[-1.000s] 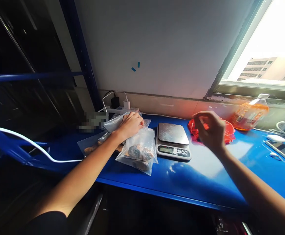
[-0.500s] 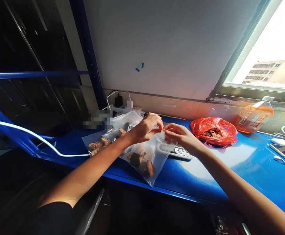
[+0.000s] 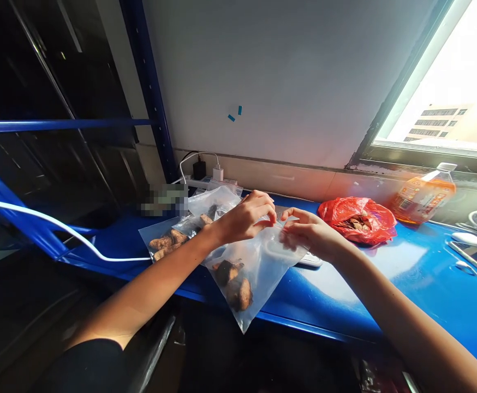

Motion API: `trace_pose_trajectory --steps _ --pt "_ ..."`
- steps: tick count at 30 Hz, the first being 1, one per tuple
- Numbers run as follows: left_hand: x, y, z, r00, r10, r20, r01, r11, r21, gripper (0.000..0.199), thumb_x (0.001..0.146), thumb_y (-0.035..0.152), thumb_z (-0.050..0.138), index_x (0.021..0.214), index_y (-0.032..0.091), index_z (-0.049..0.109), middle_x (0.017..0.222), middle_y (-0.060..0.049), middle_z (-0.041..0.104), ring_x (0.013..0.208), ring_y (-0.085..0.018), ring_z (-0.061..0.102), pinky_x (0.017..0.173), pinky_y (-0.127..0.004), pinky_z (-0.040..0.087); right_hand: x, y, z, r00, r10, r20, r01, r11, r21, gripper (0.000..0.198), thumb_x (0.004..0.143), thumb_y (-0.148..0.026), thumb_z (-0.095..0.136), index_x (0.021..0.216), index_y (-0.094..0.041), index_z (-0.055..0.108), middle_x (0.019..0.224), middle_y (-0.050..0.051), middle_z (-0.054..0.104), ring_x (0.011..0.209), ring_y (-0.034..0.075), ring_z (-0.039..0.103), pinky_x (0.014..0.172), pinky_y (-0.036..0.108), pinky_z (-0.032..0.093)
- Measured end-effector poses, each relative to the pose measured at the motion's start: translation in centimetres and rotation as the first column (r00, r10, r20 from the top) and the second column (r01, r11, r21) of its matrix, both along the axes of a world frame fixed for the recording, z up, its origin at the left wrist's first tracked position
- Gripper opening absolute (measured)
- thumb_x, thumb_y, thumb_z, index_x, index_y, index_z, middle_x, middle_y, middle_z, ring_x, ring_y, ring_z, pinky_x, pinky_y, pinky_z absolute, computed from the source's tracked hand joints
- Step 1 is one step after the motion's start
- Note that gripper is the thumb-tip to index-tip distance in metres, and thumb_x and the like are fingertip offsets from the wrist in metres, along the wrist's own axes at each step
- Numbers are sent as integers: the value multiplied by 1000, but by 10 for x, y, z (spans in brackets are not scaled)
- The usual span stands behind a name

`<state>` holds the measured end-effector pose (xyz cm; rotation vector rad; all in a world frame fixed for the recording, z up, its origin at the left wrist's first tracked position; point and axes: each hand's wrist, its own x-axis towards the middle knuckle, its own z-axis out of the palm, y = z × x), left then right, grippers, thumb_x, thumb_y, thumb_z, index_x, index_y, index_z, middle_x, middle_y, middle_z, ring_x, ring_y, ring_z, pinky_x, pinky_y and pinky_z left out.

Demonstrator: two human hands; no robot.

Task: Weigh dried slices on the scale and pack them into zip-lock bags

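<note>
A clear plastic bag [image 3: 258,278] with brown, mushroom-like pieces [image 3: 238,292] in its lower corner hangs tilted over the table's front edge. My left hand [image 3: 250,215] pinches its upper edge between thumb and fingers. At the bag's upper right is my right hand [image 3: 310,232], its index finger curved and raised, its lower fingers against the plastic and blurred by motion. Behind my left forearm lies another clear bag [image 3: 193,204] with similar brown pieces [image 3: 168,241]. A pale device [image 3: 311,260] shows partly from under the held bag.
On the blue table [image 3: 357,295] sit an open red plastic bag [image 3: 357,221] with brown dry pieces, a bottle of orange liquid [image 3: 424,196] and a phone [image 3: 476,262]. Chargers [image 3: 218,172] stand by the wall. A white cable [image 3: 70,234] crosses the left; a blue rack post [image 3: 150,82] rises there.
My hands have moved slightly apart, the right one's index finger lifting. The held bag's lower corner has swung down and toward me, and its pieces have slid together.
</note>
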<state>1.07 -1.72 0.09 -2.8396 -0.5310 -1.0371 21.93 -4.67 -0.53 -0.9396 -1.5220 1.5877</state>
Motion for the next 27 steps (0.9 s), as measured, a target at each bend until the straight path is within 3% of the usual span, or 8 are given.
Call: trace_pose_trajectory --steps 4,8,11,16,19,22,27 --pt "0 0 1 1000 -18 -17 19 998 57 9 89 13 55 84 17 61 93 -8 64 104 -22 53 94 -38 46 6 0 3 974 25 227 -55 990 130 35 73 -43 69 91 -19 50 68 0 62 59 14 57 53 26 43" --pt "0 2 0 1000 -8 -4 8 999 54 10 90 14 55 83 18 62 91 -7 64 103 -22 53 94 -38 46 5 -5 6 894 -104 435 -59 937 345 34 79 -50 60 75 -17 52 65 -1 52 58 11 45 50 23 33" --pt "-1 4 -2 1000 -21 -5 21 999 37 5 88 16 59 87 18 64 93 -7 64 103 -23 51 95 -39 45 1 -9 2 850 -199 488 -78 868 490 31 85 -46 50 72 -18 52 66 0 51 61 11 42 54 25 32" --pt "-2 3 -1 1000 -20 -7 20 999 29 7 88 17 58 84 18 63 92 -6 64 102 -23 51 95 -38 45 -4 -8 -6 803 -312 508 -53 811 582 33 89 -41 41 64 -20 41 58 -2 43 56 10 35 52 25 27" --pt "-2 4 -1 1000 7 -3 -6 999 53 10 91 17 55 84 18 62 91 -7 64 100 -22 52 93 -38 45 -3 -7 -5 822 -314 475 -17 820 572 33 89 -44 42 68 -19 45 61 -2 47 56 10 38 52 25 28" --pt "-2 4 -1 1000 9 -1 -9 997 78 10 92 16 53 86 17 62 92 -7 64 101 -22 51 93 -38 45 -2 -8 0 864 -233 446 -29 862 507 34 88 -47 47 72 -18 51 65 0 52 57 11 40 52 25 30" --pt "0 2 0 1000 1 8 -2 997 83 12 93 17 52 87 18 62 92 -6 64 101 -21 52 93 -38 46 -1 -7 4 952 -40 303 -20 981 193 35 85 -47 50 66 -17 52 62 1 55 51 9 35 49 25 25"
